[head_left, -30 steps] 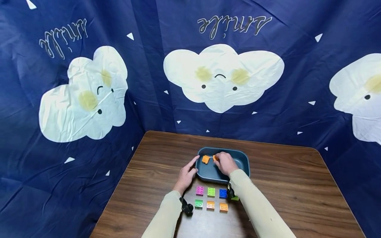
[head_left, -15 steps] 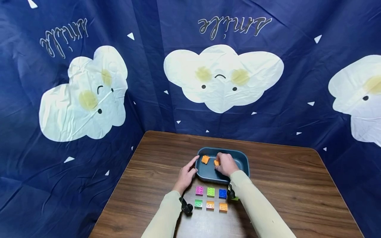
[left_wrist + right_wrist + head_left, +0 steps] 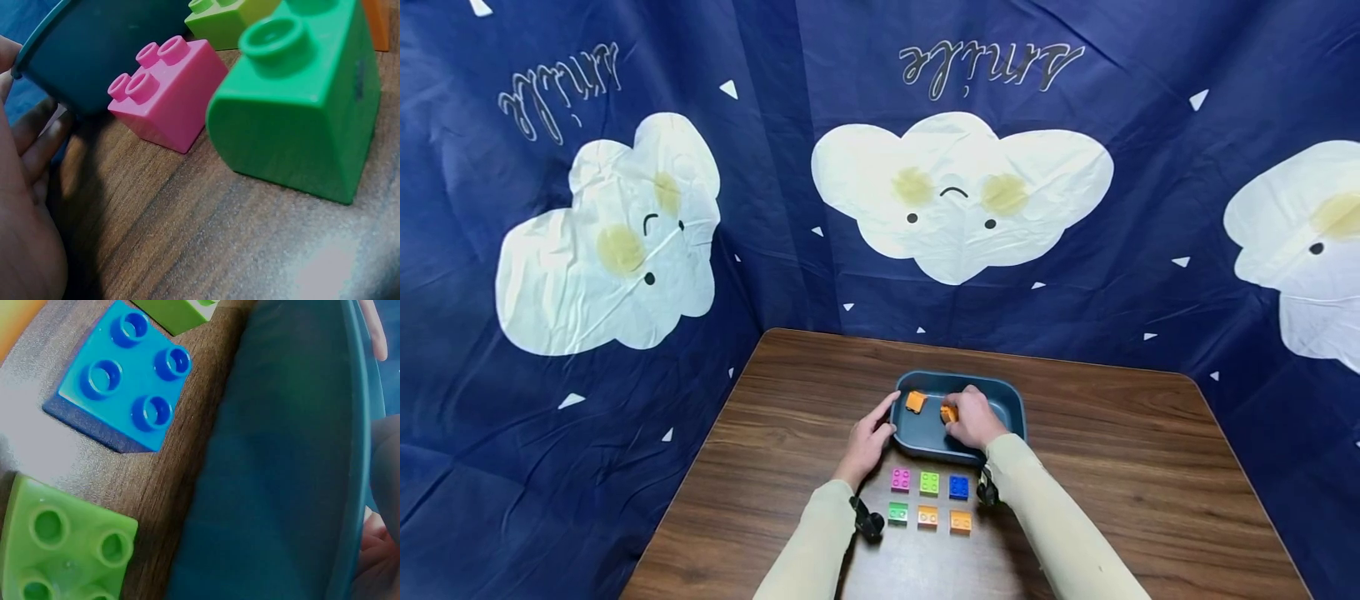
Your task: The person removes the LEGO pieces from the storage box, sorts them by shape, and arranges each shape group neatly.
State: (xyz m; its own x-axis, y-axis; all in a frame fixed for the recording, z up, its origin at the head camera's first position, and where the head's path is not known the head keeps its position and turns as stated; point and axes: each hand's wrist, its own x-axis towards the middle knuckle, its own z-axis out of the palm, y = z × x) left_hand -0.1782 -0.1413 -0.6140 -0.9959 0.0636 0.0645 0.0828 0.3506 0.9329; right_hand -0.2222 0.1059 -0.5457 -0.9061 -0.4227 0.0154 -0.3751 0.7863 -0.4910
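My right hand (image 3: 976, 421) reaches into a dark teal tub (image 3: 917, 433) and pinches an orange toy brick (image 3: 949, 413) low inside it. To the left in the same tub lies another orange brick (image 3: 915, 402). Along the tub's left side rests my left hand (image 3: 865, 442), its fingers extended and touching the rim and outer wall. The left wrist view shows part of that hand against the tub wall (image 3: 100, 69). In the right wrist view the wall hides most of my right hand; only parts of the fingers show past the rim.
In front of the tub stand a pink brick (image 3: 901, 479), a lime brick (image 3: 929, 483), a blue brick (image 3: 958, 487), a green brick (image 3: 898, 512) and two orange bricks (image 3: 928, 517). Another lime brick (image 3: 69, 544) sits by the blue one. A wooden table (image 3: 1112, 467) bears everything.
The orange brick in my right hand has shifted slightly right and toward me and has turned. My left hand stays at the tub's left side.
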